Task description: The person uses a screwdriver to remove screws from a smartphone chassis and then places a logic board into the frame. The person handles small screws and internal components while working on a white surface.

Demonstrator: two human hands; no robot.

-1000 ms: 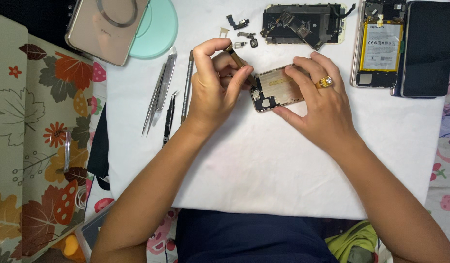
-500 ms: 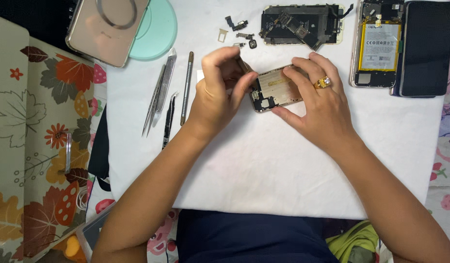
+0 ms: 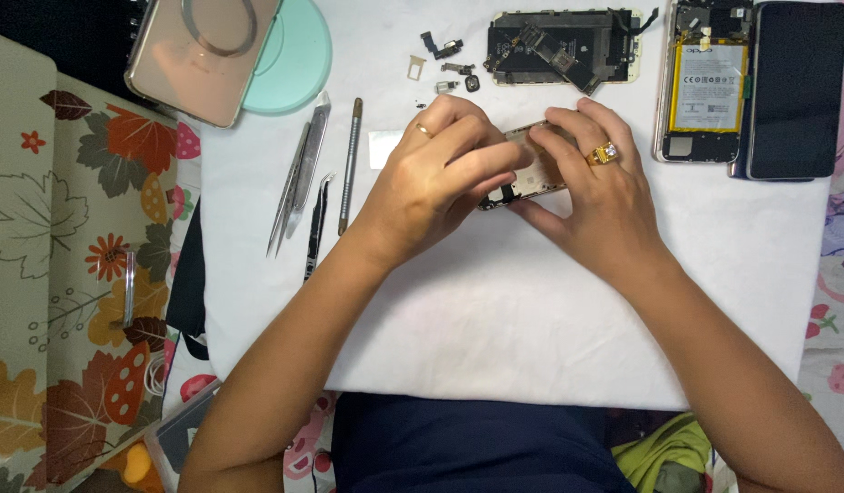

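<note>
A small gold phone frame [image 3: 534, 175] with exposed dark parts sits between both my hands above the white work surface [image 3: 531, 310]. My left hand [image 3: 435, 173] covers its left half, the fingers curled over the top of it; a thin ring is on one finger. From the right, my right hand [image 3: 597, 187] grips the frame's edge; it wears a gold ring with a pale stone. Most of the frame is hidden under my fingers.
Tweezers [image 3: 294, 178], a dark pick [image 3: 317, 224] and a metal spudger [image 3: 351, 164] lie left of my hands. Small loose parts [image 3: 449, 64] and a stripped phone chassis [image 3: 563, 46] lie beyond them. An opened phone with battery [image 3: 707, 82] and a dark screen [image 3: 796, 87] are at the right. A tan phone case [image 3: 203, 55] rests on a mint disc [image 3: 298, 64].
My left hand has come down from pinching at the frame's left end and now lies over the frame's top. The frame has tilted and is more hidden. My right hand has barely moved.
</note>
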